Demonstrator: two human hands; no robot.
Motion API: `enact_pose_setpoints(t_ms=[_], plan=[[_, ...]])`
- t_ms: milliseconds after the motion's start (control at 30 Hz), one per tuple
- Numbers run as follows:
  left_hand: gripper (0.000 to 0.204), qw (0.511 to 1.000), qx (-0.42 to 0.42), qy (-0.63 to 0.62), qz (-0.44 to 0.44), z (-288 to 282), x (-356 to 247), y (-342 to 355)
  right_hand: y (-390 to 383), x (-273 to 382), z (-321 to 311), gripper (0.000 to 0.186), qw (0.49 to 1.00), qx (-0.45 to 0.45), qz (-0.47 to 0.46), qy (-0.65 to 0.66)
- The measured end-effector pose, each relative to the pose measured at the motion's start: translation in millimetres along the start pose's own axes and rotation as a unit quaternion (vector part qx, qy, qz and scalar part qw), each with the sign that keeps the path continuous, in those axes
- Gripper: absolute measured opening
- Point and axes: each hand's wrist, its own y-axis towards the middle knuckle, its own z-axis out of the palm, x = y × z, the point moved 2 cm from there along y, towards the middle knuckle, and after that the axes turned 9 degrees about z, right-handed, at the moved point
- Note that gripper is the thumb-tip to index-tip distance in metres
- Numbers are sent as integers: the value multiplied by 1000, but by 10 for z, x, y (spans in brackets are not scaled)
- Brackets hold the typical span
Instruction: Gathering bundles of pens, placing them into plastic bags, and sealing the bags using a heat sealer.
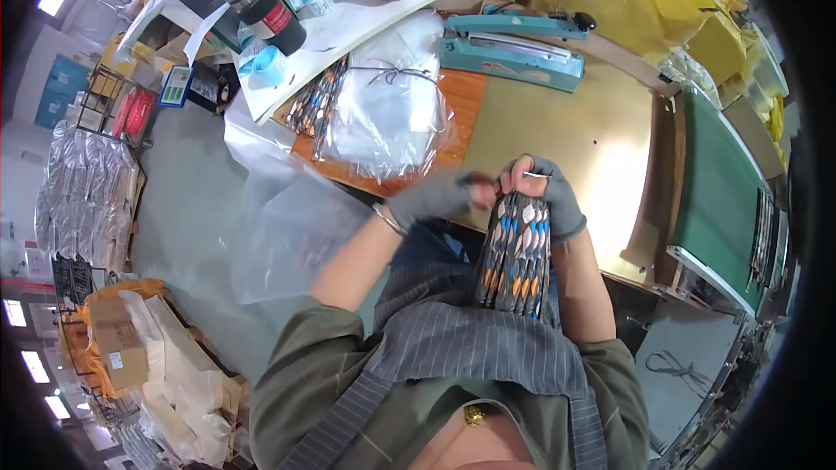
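A bundle of long dark strips or sticks (515, 257) with white, blue and orange diamond patterns stands against my striped apron. My right hand (557, 196), in a grey fingerless glove, is closed round its top end. A thin white piece shows at those fingers. My left hand (448, 195), gloved the same way, meets the bundle's upper left corner with curled fingers. Motion blurs it slightly, and what it pinches is hidden. Beyond it, a stack of clear plastic bags (383, 113), with a dark cord across it, lies beside more patterned strips (318, 104).
A teal bar sealer (514, 52) stands at the back of the brown worktop (557, 122). Clear film (292, 226) hangs left of my left forearm. A white shelf (340, 30) carries a flask (266, 17), tape rolls and a phone. A green-topped surface (727, 183) is at right.
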Motion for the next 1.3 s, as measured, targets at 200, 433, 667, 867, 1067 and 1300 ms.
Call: enact_pose_setpoints(t_ms=[200, 433, 667, 867, 1067, 1300], plan=[[24, 921, -269, 262, 103, -1179, 477, -69, 136, -78, 61, 16, 998, -51, -1, 40], [13, 829, -369, 328, 261, 178, -286, -7, 252, 10, 167, 56, 998, 6, 12, -62], [27, 779, -308, 547, 19, -747, 769, 56, -83, -68, -25, 55, 999, -14, 40, 32], [18, 810, -353, 433, 175, -339, 295, 9, -210, -77, -441, 61, 992, -71, 0, 103], [21, 833, -366, 352, 220, 535, -168, 360, 3, 104, -157, 40, 996, -65, -32, -48], [36, 876, -456, -129, 92, 6, -139, 516, -389, -23, -567, 20, 983, -123, -52, 126]])
